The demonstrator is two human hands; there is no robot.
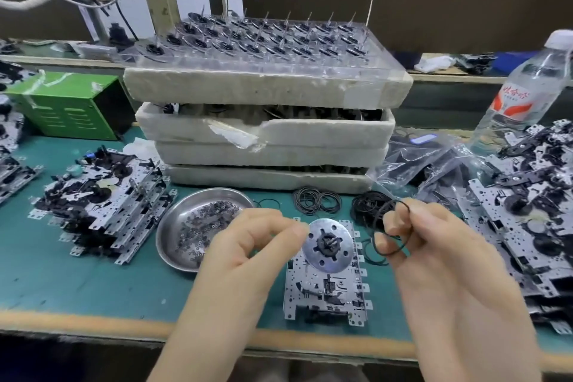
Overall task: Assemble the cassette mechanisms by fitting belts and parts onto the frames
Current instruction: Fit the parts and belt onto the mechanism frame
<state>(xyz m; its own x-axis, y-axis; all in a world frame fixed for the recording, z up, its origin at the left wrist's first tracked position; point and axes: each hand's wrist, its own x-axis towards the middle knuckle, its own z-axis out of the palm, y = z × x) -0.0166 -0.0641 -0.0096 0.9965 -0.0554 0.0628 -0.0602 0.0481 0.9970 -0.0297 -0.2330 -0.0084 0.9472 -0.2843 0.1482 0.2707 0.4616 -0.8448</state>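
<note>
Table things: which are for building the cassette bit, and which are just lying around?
Job: thin black rubber belt in the right hand; silver metal frame with round flywheel; steel dish of washers.
Lying about: clear plastic water bottle; green metal box.

The green-matted tabletop [77,273] carries a single metal frame [325,288] at the front. A steel dish [173,226] lies left of it, loose belts [316,200] just behind. Stacked foam trays [263,133] stand farther back, between a green box [71,105] and a water bottle [524,93]. Piled frames [102,195] flank both sides.
</note>
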